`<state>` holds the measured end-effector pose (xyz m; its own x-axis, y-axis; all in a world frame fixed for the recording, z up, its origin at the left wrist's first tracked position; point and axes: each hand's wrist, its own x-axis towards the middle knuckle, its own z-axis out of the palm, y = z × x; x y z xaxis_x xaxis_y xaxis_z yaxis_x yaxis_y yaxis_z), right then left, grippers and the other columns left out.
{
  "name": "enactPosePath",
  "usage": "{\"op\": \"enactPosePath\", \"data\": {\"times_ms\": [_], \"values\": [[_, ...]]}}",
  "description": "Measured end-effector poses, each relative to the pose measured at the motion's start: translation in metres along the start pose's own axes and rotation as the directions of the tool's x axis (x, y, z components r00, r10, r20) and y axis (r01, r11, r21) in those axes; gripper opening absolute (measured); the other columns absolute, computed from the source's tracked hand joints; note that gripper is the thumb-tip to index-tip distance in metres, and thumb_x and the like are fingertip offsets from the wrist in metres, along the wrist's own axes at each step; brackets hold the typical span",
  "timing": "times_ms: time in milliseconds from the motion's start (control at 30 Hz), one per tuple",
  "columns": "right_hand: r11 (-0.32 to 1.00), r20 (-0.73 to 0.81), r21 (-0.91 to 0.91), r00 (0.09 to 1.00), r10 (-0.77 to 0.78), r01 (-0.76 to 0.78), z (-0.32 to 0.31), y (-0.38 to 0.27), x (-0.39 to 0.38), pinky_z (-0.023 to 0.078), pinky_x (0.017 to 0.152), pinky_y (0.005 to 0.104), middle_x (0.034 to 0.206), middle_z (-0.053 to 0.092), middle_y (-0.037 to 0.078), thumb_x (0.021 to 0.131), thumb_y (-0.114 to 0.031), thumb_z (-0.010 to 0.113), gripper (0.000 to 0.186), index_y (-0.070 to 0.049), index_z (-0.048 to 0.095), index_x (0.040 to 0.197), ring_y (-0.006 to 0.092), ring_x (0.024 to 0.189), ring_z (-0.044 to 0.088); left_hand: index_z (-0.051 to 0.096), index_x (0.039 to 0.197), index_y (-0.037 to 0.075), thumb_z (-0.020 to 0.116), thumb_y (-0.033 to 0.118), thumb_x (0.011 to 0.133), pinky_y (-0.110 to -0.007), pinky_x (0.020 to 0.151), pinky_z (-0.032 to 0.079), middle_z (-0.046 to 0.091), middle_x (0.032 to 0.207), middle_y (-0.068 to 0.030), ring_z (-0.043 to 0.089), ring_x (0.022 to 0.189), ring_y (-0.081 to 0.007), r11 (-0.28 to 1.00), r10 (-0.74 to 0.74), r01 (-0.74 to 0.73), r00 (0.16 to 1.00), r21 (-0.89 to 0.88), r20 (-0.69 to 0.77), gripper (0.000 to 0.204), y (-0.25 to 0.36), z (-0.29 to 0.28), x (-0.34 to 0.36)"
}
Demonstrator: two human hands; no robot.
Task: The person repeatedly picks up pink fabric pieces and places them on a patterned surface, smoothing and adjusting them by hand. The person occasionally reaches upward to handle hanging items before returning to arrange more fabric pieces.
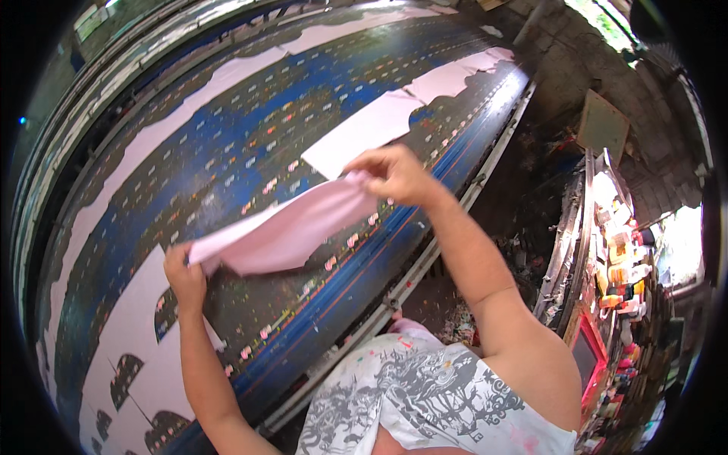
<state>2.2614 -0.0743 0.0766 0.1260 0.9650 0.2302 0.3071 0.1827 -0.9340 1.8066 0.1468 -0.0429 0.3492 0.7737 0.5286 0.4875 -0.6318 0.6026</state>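
A pale pink piece of cloth (296, 231) is stretched between my two hands, above the long dark-blue table (250, 155). Its lower part sags and is slightly blurred. My left hand (186, 279) pinches one end, close to the pale cloth pieces (140, 315) laid at the table's near left. The other end is gripped by the fingers of my right hand (398, 174). Just beyond that hand lies a flat whitish-pink piece (360, 136), with more pink pieces (447, 82) following it toward the far end.
Another row of pink cloth (171, 117) runs along the table's far side. A metal rail (364, 334) edges the near side. On the right, bottles and jars (626, 273) crowd a shelf beside a red-edged frame (590, 350). A greenish board (604, 121) leans farther back.
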Motion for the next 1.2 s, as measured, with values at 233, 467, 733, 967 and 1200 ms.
{"op": "enactPosePath", "data": {"times_ms": [233, 467, 733, 967, 1200], "values": [[0.836, -0.149, -0.546, 0.977, -0.154, 0.049, -0.150, 0.004, -0.039, 0.054, 0.075, 0.0290, 0.090, 0.073, 0.005, 0.085, 0.003, 0.065, 0.015, 0.001, 0.078, 0.092, 0.0120, 0.081, 0.066, 0.079, 0.111, 0.000, 0.070, -0.007, 0.095, -0.029, 0.083, 0.053, 0.076, 0.098, -0.0066, 0.070, 0.091, -0.0146, 0.967, -0.059, 0.069, 0.997, -0.244, 0.050, 0.020, 0.135, 0.030, 0.014], [0.992, -0.238, 0.091, 0.969, -0.063, 0.087, -0.310, 0.090, -0.085, 0.059, 0.092, 0.0341, 0.098, 0.074, 0.008, 0.091, 0.005, 0.064, 0.009, -0.001, 0.069, 0.094, 0.0186, 0.098, 0.074, 0.080, 0.103, 0.000, 0.078, 0.006, 0.102, -0.027, 0.078, 0.051, 0.076, 0.092, -0.0006, 0.066, 0.086, -0.0094, 0.841, -0.213, 0.355, 0.911, -0.409, 0.353, 0.006, 0.241, 0.092, -0.020], [0.954, -0.406, -0.108, 0.888, 0.215, -0.280, -0.397, 0.179, -0.049, 0.055, 0.076, 0.0265, 0.095, 0.076, 0.002, 0.094, -0.005, 0.078, 0.028, 0.001, 0.077, 0.122, 0.0103, 0.083, 0.069, 0.078, 0.097, 0.001, 0.084, 0.018, 0.101, -0.032, 0.072, 0.053, 0.073, 0.090, -0.0033, 0.064, 0.080, -0.0117, 0.809, -0.359, 0.517, 0.811, -0.279, 0.462, 0.018, 0.267, 0.206, -0.021], [0.595, -0.397, -0.718, 0.915, 0.077, -0.362, -0.392, 0.278, -0.007, 0.060, 0.087, 0.0481, 0.101, 0.079, 0.017, 0.096, -0.021, 0.079, 0.026, -0.005, 0.079, 0.115, 0.0361, 0.093, 0.076, 0.075, 0.122, 0.005, 0.082, 0.008, 0.086, -0.051, 0.104, 0.052, 0.072, 0.128, -0.0168, 0.065, 0.120, -0.0406, 0.965, -0.017, -0.043, 0.974, 0.258, 0.227, 0.036, 0.269, 0.286, -0.001], [0.454, -0.339, -0.769, 0.889, 0.308, -0.451, -0.369, 0.233, 0.005, 0.061, 0.088, 0.0519, 0.103, 0.079, 0.017, 0.095, -0.032, 0.081, 0.024, -0.008, 0.082, 0.093, 0.0407, 0.099, 0.077, 0.071, 0.140, 0.006, 0.084, 0.020, 0.091, -0.054, 0.122, 0.044, 0.061, 0.155, -0.0172, 0.057, 0.144, -0.0419, 0.960, 0.179, -0.262, 0.850, 0.102, 0.496, 0.053, 0.306, 0.311, -0.020]]}}
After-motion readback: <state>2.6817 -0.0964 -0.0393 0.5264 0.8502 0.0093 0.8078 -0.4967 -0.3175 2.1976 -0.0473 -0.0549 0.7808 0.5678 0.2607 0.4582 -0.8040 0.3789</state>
